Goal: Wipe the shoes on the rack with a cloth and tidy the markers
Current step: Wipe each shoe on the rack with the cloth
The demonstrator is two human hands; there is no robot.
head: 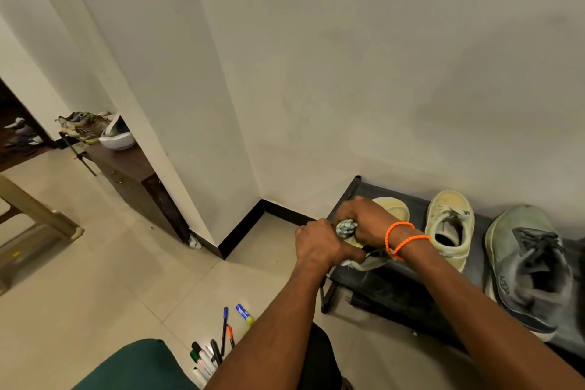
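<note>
Shoe wipe: slip and tip hazards

We hold the pale shoe [391, 209] at the rack's [395, 282] left end. Left hand [319, 244] grips its heel; right hand [364, 220] pinches the cloth [346, 227]. Hard rubbing may tip it onto the floor markers [209, 355].

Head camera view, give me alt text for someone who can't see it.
A person's right hand presses a bunched cloth onto a pale yellow shoe at the left end of a dark rack, while the left hand grips the shoe's heel. Two more shoes sit to its right, and markers lie scattered on the tiled floor below.
</note>
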